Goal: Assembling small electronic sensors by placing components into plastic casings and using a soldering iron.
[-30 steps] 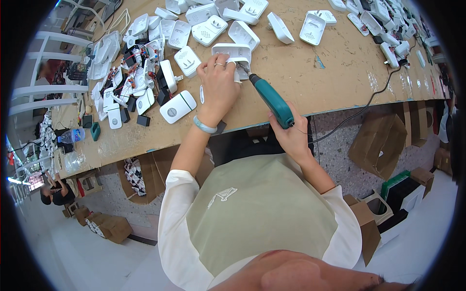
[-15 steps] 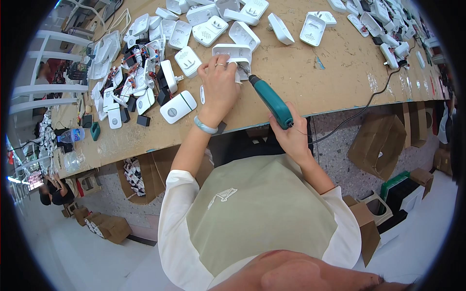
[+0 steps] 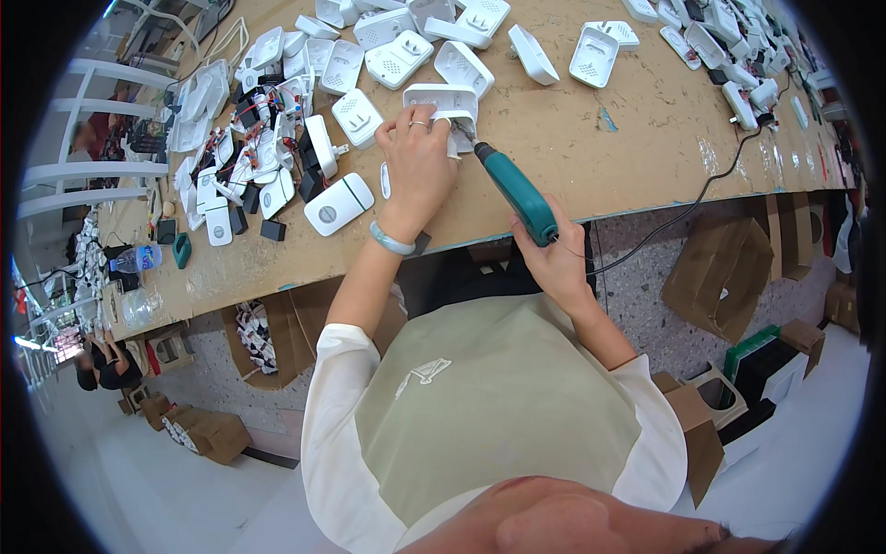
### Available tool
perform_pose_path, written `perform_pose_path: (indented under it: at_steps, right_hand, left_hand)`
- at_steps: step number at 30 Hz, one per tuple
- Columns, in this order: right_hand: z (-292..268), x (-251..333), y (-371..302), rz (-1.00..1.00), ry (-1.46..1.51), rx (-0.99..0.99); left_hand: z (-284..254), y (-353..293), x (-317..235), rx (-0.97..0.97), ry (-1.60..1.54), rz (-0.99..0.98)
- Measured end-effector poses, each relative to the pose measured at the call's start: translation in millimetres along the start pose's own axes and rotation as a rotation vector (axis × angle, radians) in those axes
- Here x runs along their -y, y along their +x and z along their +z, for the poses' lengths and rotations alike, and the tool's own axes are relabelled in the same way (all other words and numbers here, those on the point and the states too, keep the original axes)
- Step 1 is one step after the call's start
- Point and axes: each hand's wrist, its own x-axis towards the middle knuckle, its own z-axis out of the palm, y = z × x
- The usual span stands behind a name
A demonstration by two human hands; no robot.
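My left hand (image 3: 417, 152) is closed on a white plastic housing (image 3: 441, 94) at the middle of the workbench; its fingers cover part of the piece. A green electric screwdriver (image 3: 517, 196) lies in my right hand (image 3: 556, 249), wrapped round its rear end. The tool's tip reaches the housing beside my left fingers; the exact contact point is too small to make out. Left of my left wrist lies a white doorbell button unit (image 3: 340, 204). A white plug-in unit with prongs (image 3: 357, 117) rests just beyond it.
Heaped at the left are white casings, wires and small black blocks (image 3: 272, 229). More white shells (image 3: 595, 55) lie along the far side. The screwdriver's black cord (image 3: 688, 224) runs off the bench's right side. Cardboard boxes (image 3: 718, 277) stand on the floor; a bottle (image 3: 137, 258) is far left.
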Motion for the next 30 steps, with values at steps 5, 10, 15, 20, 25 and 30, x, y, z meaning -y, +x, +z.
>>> perform_pose_path:
  at_steps: [5,10,15,20,25,30]
  right_hand:
    - [0.0,2.5,-0.2,0.014,-0.006,0.006]
    - [2.1,-0.4,-0.1,-0.011,0.012,-0.009]
    - [1.3,-2.2,-0.1,-0.009,-0.009,0.010]
    - [-0.1,-3.1,0.1,-0.007,-0.020,0.018]
    - [1.5,-2.4,-0.6,-0.035,0.022,-0.018]
    - [-11.2,-1.2,-16.4,-0.026,0.085,-0.075]
  left_hand:
    - [0.6,-0.3,0.7,0.024,0.042,-0.014]
    - [0.9,0.1,-0.1,0.024,0.041,-0.017]
    - [1.8,-0.5,0.3,0.012,0.042,-0.015]
    - [2.6,-0.6,0.1,0.019,0.050,-0.018]
    - [0.4,0.6,-1.9,0.027,0.041,-0.024]
    - [2.0,-1.0,-0.8,0.027,0.044,-0.026]
